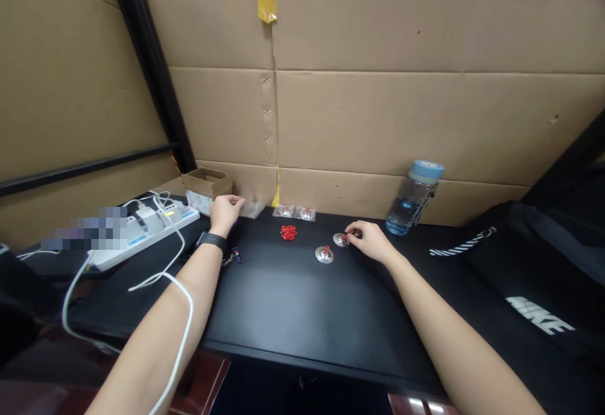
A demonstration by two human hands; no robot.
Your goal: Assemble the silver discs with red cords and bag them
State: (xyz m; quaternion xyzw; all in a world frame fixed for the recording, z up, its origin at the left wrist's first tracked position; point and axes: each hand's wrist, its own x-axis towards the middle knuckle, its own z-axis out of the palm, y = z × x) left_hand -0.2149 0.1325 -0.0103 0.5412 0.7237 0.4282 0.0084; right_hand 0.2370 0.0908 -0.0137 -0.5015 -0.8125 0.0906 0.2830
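Note:
My right hand (369, 240) pinches the red knob of a clear round suction cup (339, 239) on the black table. A second suction cup (324, 255) with a red knob lies just to its left, nearer the front. My left hand (225, 211), with a dark watch at the wrist, has its fingers drawn together beside a clear plastic bag (253, 207) and an open cardboard box (208, 181); whether it holds anything is too small to tell. Between the hands sits a small pile of red hooks (288, 233). Two packaged suction cups (306, 214) lie behind it.
A water bottle (410, 200) with a blue lid stands at the back right, near a black bag (539, 276). White power strips (142, 236) and loose cables lie on the left, one cable crossing my left forearm. A keychain (236, 255) rests beside the watch.

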